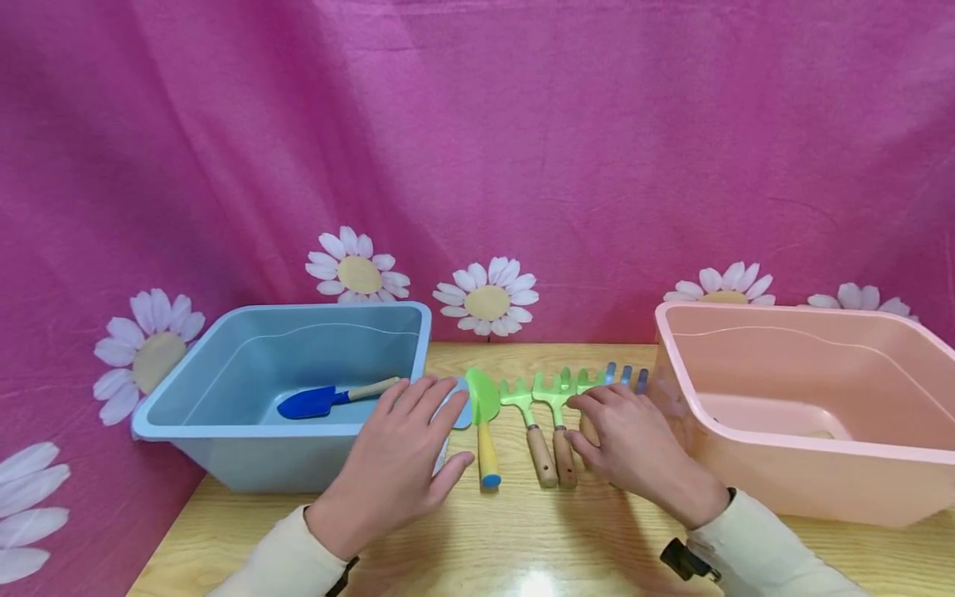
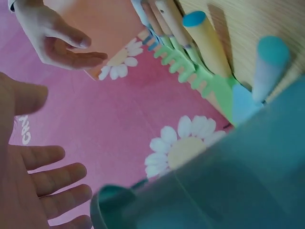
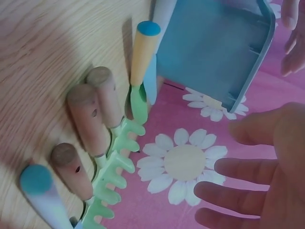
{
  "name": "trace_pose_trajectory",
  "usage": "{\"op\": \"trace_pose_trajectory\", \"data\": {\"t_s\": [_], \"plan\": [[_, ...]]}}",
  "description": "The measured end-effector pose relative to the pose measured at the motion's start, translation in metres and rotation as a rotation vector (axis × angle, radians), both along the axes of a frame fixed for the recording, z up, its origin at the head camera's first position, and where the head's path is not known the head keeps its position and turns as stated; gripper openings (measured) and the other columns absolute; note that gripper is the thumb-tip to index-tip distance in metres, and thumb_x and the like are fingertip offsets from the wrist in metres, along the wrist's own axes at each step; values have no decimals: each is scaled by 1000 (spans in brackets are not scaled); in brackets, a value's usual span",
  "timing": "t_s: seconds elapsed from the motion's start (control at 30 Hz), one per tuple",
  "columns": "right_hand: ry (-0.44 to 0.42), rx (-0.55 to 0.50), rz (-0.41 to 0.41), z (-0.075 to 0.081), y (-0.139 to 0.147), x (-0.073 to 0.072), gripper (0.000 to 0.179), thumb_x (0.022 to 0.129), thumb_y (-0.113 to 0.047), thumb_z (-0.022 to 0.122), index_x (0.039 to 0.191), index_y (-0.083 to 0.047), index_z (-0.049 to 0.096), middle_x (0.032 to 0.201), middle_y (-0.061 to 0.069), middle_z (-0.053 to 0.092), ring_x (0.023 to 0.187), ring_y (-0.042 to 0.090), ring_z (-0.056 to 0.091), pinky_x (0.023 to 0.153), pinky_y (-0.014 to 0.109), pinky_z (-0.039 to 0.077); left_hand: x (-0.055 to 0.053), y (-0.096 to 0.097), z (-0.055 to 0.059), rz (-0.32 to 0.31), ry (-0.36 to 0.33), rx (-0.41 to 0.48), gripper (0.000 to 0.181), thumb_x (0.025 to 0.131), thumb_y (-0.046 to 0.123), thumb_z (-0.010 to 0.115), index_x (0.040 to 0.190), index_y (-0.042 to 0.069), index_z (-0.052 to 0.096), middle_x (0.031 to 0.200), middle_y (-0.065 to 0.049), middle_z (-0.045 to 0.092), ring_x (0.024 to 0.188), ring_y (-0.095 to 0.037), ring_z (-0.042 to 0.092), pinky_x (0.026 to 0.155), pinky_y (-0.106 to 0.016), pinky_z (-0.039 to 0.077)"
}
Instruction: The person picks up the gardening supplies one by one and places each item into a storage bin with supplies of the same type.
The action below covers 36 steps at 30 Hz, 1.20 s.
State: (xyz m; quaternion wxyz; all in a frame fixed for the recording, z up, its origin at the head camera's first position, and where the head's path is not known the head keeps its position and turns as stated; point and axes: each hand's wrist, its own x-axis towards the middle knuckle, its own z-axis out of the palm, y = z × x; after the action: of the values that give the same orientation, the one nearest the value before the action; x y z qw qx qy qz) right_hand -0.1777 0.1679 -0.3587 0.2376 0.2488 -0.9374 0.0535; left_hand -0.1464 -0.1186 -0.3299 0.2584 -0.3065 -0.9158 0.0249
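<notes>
My left hand [image 1: 399,456] hovers by the right wall of the blue bin [image 1: 276,431], fingers extended and holding nothing. Beneath it, a light-blue trowel [image 1: 463,406] is partly hidden. Inside that bin lies a dark-blue trowel [image 1: 309,403] with a wooden handle. Right of this hand is a green trowel [image 1: 485,398] with a yellow handle. My right hand [image 1: 634,439], also holding nothing, hangs over the row of hand rakes. Several of these show: green rakes [image 3: 114,174] with wooden handles [image 3: 86,114], and a blue rake [image 1: 627,375] partly covered by the hand.
At the right stands a pink bin [image 1: 806,448]; a small pale bit [image 1: 823,434] shows inside, too little to name. Behind the wooden table [image 1: 507,539] hangs a magenta cloth [image 1: 522,149] printed with white daisies.
</notes>
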Motion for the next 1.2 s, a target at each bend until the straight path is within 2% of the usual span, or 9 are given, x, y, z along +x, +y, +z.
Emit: {"op": "trace_pose_trajectory", "data": {"t_s": [0.23,0.67,0.87,0.97,1.07,1.13,1.2], "plan": [[-57,-26,23,5,-9,-3,33,84,-28,74,110,-7,72,107,10,74,101,31,68,85,46,55,-1,-18,5,17,-12,5,70,85,55,68,140,15,54,140,-7,58,128,-26,55,107,-47,45],[-154,-67,38,6,-29,-6,33,86,-29,74,111,-7,72,108,10,73,102,30,68,82,46,57,-7,-62,11,43,-28,3,73,83,58,69,141,16,53,142,-9,57,128,-30,55,109,-51,43],[-159,-86,49,7,-37,-7,33,86,-29,72,112,-7,71,110,10,73,104,30,67,80,45,58,-10,-82,11,14,30,27,73,81,53,72,138,11,55,138,-13,58,124,-32,56,105,-52,44],[-184,-106,60,8,-41,-8,33,86,-28,73,113,-8,71,109,9,73,102,28,68,80,44,58,-12,-93,10,-3,69,47,70,86,56,64,136,8,56,137,-15,59,122,-34,57,103,-52,45],[-247,-135,53,10,-47,-10,35,87,-29,72,116,-9,70,111,8,73,104,27,68,80,44,58,-14,-104,7,-11,94,82,73,93,65,47,135,6,58,136,-16,60,121,-35,58,101,-52,45],[-290,-151,46,10,-52,-11,35,88,-29,72,118,-9,69,114,8,72,106,27,68,82,44,58,-14,-113,4,-11,104,108,79,94,70,36,134,6,59,136,-16,60,120,-35,58,100,-53,46],[-314,-162,44,9,-56,-12,36,89,-29,71,119,-10,69,115,9,72,107,27,67,83,44,57,-14,-121,1,-17,113,136,82,94,72,31,133,6,60,136,-16,60,120,-36,58,99,-54,45]]}}
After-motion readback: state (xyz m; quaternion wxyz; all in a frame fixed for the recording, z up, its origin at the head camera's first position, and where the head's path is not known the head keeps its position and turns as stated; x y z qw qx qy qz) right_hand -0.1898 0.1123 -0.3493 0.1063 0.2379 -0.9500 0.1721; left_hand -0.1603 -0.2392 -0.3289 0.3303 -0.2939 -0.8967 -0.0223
